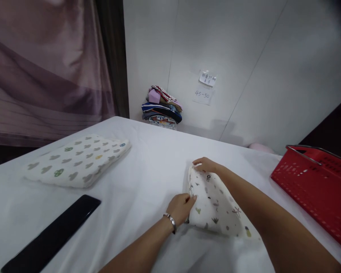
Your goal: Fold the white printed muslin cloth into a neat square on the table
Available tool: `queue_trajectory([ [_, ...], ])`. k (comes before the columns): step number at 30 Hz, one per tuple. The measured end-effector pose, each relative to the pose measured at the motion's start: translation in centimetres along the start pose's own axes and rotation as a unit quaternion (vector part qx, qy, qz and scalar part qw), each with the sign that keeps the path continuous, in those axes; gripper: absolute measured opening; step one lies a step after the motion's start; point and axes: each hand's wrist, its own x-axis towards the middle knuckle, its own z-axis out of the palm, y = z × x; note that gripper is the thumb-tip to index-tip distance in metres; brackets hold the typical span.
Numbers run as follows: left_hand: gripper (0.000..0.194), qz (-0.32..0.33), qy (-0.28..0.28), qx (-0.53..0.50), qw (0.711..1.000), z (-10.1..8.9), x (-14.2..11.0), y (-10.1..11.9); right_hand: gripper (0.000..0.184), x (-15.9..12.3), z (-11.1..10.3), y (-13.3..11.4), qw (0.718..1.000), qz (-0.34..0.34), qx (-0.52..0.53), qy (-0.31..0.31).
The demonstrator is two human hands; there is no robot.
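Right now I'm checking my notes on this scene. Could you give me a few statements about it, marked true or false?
1. The left hand holds an edge of the small-print cloth. True.
2. A red basket is to the right of both hands. True.
3. The bracelet is on the right wrist. False: the silver bracelet is on the left wrist.
4. A cloud-patterned cloth lies left of the hands. True.
5. The black strip is inside the basket. False: the black strip lies on the white sheet.
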Motion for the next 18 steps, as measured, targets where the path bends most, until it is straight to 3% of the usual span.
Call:
queue_trajectory([
  [6,0.03,-0.017,0.014,-0.043,0.999,0.0,-0.2,0.1,0.026,0.2,0.5,0.2,0.996,-0.033,-0.042,0.075],
  [18,0.021,0.001,0.011,-0.047,0.999,0.2,0.0,-0.3,0.014,0.4,2.0,-0.1,0.991,-0.064,-0.005,0.114],
])
